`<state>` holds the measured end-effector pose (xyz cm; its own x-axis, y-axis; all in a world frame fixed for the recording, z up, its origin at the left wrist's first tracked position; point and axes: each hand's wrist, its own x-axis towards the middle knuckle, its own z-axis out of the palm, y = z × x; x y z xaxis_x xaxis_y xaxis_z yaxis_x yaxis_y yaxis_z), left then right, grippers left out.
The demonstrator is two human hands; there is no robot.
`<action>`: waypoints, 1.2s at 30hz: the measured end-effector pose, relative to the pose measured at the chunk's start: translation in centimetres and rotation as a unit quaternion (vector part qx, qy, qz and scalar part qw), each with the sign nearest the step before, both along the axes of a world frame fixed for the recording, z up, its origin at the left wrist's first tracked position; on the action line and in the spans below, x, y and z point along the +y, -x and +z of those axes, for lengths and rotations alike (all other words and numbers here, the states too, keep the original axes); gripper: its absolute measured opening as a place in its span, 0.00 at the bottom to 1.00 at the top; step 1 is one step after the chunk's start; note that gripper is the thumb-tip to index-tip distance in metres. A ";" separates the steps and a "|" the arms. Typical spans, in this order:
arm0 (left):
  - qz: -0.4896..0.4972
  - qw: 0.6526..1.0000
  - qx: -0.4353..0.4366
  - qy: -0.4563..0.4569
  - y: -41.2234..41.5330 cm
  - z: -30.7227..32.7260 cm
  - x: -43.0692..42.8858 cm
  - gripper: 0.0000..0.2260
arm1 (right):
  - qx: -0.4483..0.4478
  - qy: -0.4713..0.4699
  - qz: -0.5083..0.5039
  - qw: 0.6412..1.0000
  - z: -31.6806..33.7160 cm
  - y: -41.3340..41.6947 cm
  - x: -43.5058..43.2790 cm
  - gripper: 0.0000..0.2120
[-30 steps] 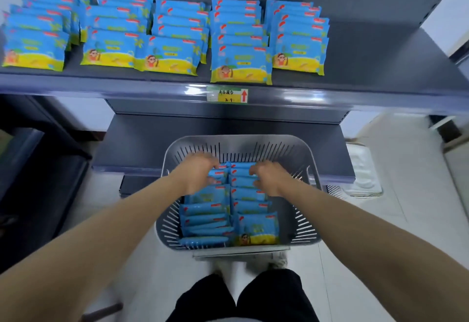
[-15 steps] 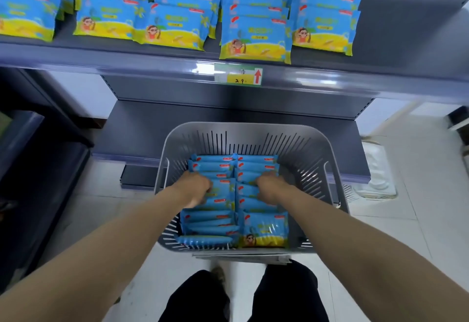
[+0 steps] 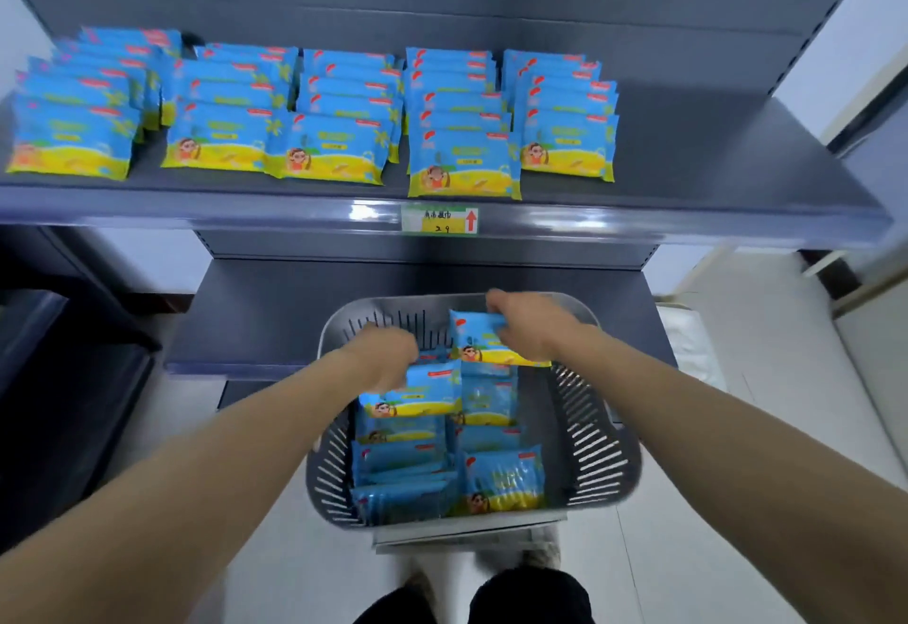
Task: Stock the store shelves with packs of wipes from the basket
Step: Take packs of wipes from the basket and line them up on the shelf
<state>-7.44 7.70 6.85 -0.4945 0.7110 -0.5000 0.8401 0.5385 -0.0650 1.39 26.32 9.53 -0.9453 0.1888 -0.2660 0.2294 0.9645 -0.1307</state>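
— Grey shelf [image 3: 688,171] over pale floor [image 3: 688,554]: stocked?
— Five rows of packs [image 3: 344,132]. Basket [image 3: 609,432] below holds more; left grip [image 3: 388,358] clasps a pack [image 3: 422,390], right grip [image 3: 533,323] a second pack [image 3: 484,341] by its far rim.

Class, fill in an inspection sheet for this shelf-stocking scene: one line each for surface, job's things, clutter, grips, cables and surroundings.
Surface: grey upper shelf, stocked on its left and middle; lower shelf behind the basket.
Job's things: rows of shelved packs on the upper shelf; grey slotted basket holding basket packs in two rows.
Clutter: nothing seen.
Grips: left hand grips the left-hand pack; right hand grips the right-hand pack, raised over the basket's far end.
Cables: nothing seen.
Surroundings: price label on the upper shelf's front edge; pale floor; white object on the floor at right.
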 end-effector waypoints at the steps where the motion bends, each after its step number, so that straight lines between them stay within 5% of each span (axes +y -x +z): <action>1: -0.003 1.000 0.005 -0.025 0.3 1.2 0.5 0.03 | 0.023 -0.009 0.011 1.000 1.6 0.3 0.2 0.13; 10: -0.003 0.975 0.136 -0.178 1.5 9.3 0.1 0.06 | 0.152 -0.031 0.022 0.988 9.3 2.1 1.9 0.22; 16: 0.101 0.951 0.205 -0.208 4.7 13.1 -4.4 0.09 | 0.198 -0.030 0.074 0.977 11.0 7.5 0.3 0.22; 26: 0.193 0.927 0.270 -0.175 12.0 13.6 -12.9 0.09 | 0.168 -0.034 0.132 0.976 10.0 14.9 -6.2 0.22; 36: 0.117 0.953 0.236 -0.151 22.4 11.5 -14.2 0.13 | 0.096 -0.057 0.057 0.992 6.5 19.9 -10.6 0.23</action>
